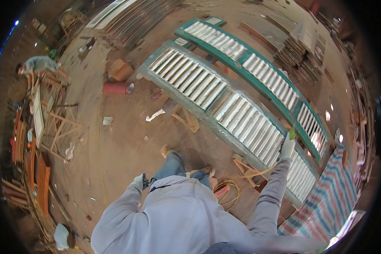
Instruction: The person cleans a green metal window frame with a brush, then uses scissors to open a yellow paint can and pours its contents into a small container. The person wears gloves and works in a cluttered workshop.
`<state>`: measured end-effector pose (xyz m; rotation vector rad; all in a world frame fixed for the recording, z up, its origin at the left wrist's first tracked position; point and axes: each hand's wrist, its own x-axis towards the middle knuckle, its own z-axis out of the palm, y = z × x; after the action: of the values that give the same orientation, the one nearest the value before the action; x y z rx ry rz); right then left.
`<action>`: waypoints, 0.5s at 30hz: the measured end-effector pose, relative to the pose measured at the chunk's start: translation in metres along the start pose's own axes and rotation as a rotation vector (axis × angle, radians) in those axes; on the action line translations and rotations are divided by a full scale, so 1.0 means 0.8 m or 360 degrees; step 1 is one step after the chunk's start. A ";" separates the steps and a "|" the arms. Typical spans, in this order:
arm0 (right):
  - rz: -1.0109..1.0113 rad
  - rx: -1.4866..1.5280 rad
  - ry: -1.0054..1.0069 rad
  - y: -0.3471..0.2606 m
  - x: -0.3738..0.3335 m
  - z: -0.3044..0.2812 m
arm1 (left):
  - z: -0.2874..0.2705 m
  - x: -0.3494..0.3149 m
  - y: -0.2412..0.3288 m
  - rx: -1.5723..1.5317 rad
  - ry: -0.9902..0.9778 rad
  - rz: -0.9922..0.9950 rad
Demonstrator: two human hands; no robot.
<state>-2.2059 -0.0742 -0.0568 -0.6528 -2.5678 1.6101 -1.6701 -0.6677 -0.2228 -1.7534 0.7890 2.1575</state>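
Note:
A long slatted shutter panel (222, 91) with a dull green-grey frame and pale louvres lies raised, running from far left to near right. My right hand (287, 149), in a pale glove, reaches over its right part. The fingers are closed round a small green thing (292, 133), too small to name. A yellow hose or cord (262, 172) runs along the forearm to that hand. My left hand (138, 182), gloved with dark blue on the finger side, hangs low beside my hip, away from the panel. Its fingers look loosely apart, with nothing visible in them.
A second, greener shutter panel (241, 57) lies beyond the first. Wooden trestles (186, 120) stand beneath. Yellow hose coils (232, 194) lie by my feet. A red roll (116, 87) and cardboard box (120, 70) are on the floor. A striped tarp (326, 194) hangs right; another person (40, 63) bends at far left.

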 end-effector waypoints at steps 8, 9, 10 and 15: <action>-0.0051 0.0086 -0.0630 0.006 -0.166 0.064 | 0.077 0.075 0.073 0.1133 0.0299 0.0558; 0.0021 -0.0033 -0.0669 0.010 -0.190 0.075 | 0.098 0.068 0.096 0.1277 0.0363 0.0597; 0.0091 -0.0142 -0.0720 0.011 -0.210 0.086 | 0.115 0.053 0.121 0.1409 0.0389 0.0803; -0.0027 -0.0574 -0.1253 -0.014 -0.346 0.173 | 0.226 -0.080 0.194 0.1843 0.0372 0.1926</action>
<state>-1.9930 -0.2989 -0.0598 0.0408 -3.4409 1.6431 -1.8827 -0.6869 -0.0994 -0.8551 2.8704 1.1468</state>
